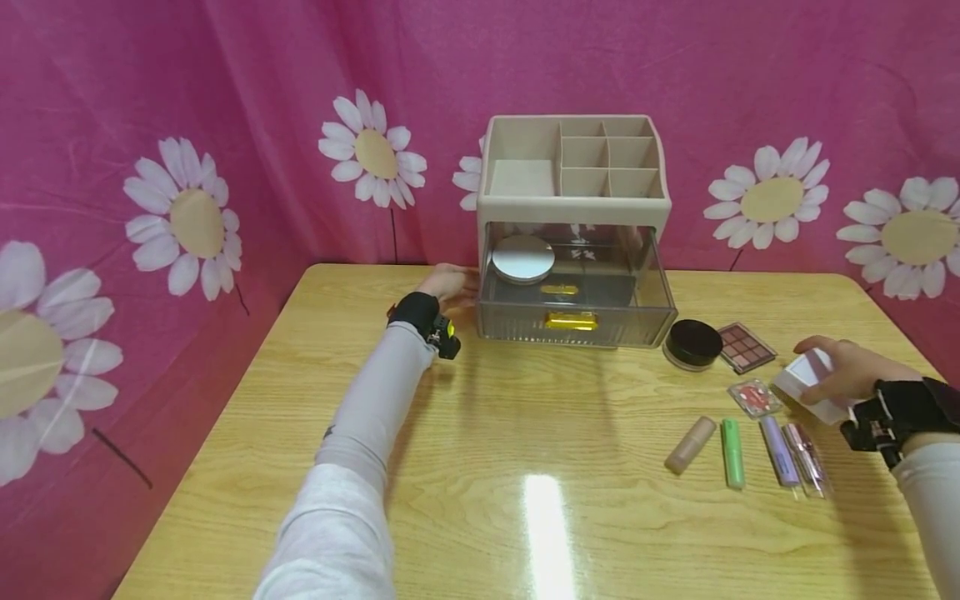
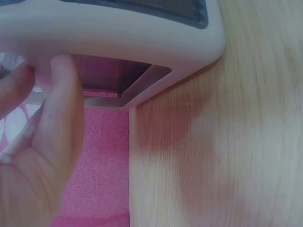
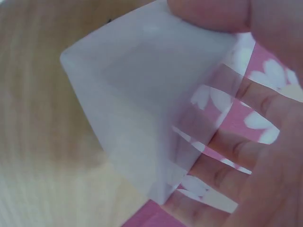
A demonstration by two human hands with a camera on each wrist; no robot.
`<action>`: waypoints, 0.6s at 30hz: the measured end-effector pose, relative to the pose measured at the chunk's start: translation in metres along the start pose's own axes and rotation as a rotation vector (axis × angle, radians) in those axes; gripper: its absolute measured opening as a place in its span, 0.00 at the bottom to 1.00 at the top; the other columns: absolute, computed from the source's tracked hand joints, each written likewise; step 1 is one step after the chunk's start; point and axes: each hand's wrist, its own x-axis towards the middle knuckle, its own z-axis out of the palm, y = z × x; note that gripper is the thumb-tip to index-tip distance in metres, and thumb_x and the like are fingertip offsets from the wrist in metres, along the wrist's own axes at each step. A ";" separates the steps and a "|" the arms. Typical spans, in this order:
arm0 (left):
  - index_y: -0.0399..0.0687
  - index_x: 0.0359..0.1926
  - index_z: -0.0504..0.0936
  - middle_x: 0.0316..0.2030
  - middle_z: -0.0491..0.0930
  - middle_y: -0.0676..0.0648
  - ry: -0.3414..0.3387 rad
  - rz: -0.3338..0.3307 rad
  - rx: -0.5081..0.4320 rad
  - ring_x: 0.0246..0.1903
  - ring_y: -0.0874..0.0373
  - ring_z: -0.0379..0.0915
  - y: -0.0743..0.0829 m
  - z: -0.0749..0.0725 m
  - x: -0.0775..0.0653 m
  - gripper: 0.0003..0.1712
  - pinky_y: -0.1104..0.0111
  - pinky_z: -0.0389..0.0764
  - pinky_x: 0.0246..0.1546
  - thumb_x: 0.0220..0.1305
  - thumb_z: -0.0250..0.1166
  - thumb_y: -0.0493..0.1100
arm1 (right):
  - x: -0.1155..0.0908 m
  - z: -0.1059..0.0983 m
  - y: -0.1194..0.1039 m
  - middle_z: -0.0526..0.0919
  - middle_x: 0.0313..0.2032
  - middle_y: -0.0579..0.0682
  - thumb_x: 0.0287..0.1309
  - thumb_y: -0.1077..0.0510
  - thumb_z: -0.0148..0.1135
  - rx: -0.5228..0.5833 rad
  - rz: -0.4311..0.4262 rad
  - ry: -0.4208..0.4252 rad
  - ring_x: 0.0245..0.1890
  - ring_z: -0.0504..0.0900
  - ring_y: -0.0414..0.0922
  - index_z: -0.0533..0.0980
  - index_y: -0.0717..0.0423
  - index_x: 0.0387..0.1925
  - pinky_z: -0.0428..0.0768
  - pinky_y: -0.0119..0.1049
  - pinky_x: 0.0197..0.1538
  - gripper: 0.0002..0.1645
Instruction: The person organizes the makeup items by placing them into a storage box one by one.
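On the right of the table, my right hand (image 1: 851, 371) grips a frosted white box (image 3: 137, 80), thumb on one side and fingers spread along the other. The same white box (image 1: 806, 379) is tilted in the head view. My left hand (image 1: 450, 285) rests against the left side of a beige cosmetics organizer (image 1: 573, 210). In the left wrist view, the fingertips of my left hand (image 2: 47, 142) touch the frame beside its side opening. The organizer's clear drawer (image 1: 517, 321), with a gold handle, is pulled out and holds a round white-topped compact (image 1: 523, 257).
Right of the organizer lie a black-lidded jar (image 1: 693, 343), an eyeshadow palette (image 1: 746, 347) and a small red-and-clear compact (image 1: 755, 397). Nearer are a brown tube (image 1: 690, 446), a green tube (image 1: 732, 454), a purple tube (image 1: 780, 452) and a pink packaged item (image 1: 807, 460). A pink flowered curtain (image 1: 450, 50) hangs behind.
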 end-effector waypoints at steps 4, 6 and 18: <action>0.36 0.60 0.68 0.54 0.73 0.36 0.000 0.005 -0.010 0.52 0.46 0.71 0.000 0.001 0.001 0.23 0.61 0.72 0.55 0.64 0.48 0.28 | -0.003 -0.013 -0.008 0.70 0.34 0.65 0.37 0.56 0.73 0.011 -0.043 0.048 0.32 0.72 0.53 0.56 0.71 0.54 0.78 0.40 0.28 0.47; 0.37 0.60 0.68 0.54 0.73 0.37 0.005 0.001 -0.013 0.52 0.47 0.70 0.000 0.001 0.001 0.23 0.61 0.72 0.56 0.64 0.48 0.28 | -0.004 -0.022 -0.016 0.69 0.34 0.64 0.38 0.60 0.72 0.005 -0.065 0.079 0.32 0.72 0.53 0.56 0.72 0.53 0.79 0.40 0.27 0.45; 0.40 0.61 0.68 0.54 0.72 0.39 0.002 -0.024 -0.010 0.48 0.50 0.71 0.001 0.001 0.004 0.24 0.63 0.74 0.53 0.65 0.41 0.27 | -0.016 -0.077 -0.090 0.70 0.36 0.63 0.38 0.63 0.73 -0.122 -0.194 0.189 0.31 0.73 0.51 0.57 0.68 0.56 0.79 0.33 0.22 0.45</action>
